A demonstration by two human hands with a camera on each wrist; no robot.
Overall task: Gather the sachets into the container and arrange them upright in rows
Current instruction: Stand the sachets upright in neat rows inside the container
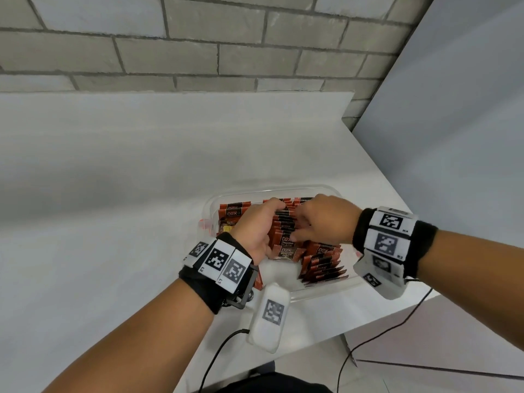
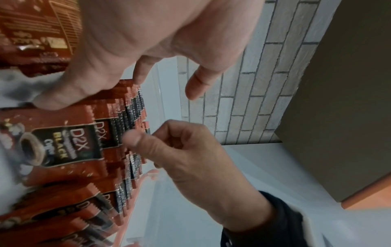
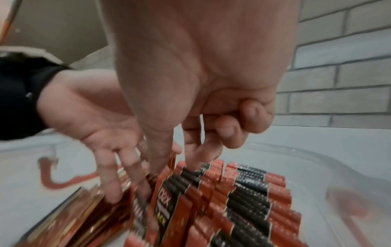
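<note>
Straightening the sachets [image 1: 285, 222] standing in rows inside the clear container [image 1: 326, 290] on the white counter [image 1: 113, 194], keep your left hand [image 1: 255, 231], fingers spread, bracing the row's left side while your right hand [image 1: 320, 222] pinches tops gently; don't topple neighbours.

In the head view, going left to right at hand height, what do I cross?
Bare white table → left wall of the clear container → left hand → middle row of sachets → right hand → right wristband.
</note>
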